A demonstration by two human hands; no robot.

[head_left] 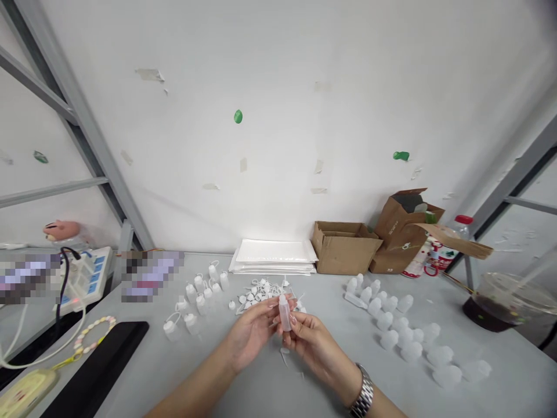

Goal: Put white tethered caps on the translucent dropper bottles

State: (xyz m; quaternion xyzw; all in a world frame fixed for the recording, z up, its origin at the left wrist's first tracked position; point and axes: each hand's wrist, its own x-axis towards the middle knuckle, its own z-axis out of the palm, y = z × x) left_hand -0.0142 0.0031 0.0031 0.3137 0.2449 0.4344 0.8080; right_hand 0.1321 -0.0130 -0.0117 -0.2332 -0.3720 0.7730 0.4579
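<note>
Upright between my hands is a small translucent bottle [285, 315] with no cap on its neck. The fingers and thumb of my right hand [311, 337] are closed round its lower part. My left hand [252, 330] is beside it, palm up, fingers extended behind the bottle's neck. Just behind the hands lies a pile of small white caps [260, 290]. Several capped bottles [201, 303] stand on the left of the grey table [156, 371]. Several uncapped bottles [411, 350] are grouped on the right, one of them lying down.
White packets [274, 255], a cardboard box [346, 248] and a brown paper bag [398, 235] are by the wall. A lidded cup of dark drink [491, 307] sits far right. On the left are a power strip [93, 278], a black pad [100, 366] and a beaded bracelet [93, 334].
</note>
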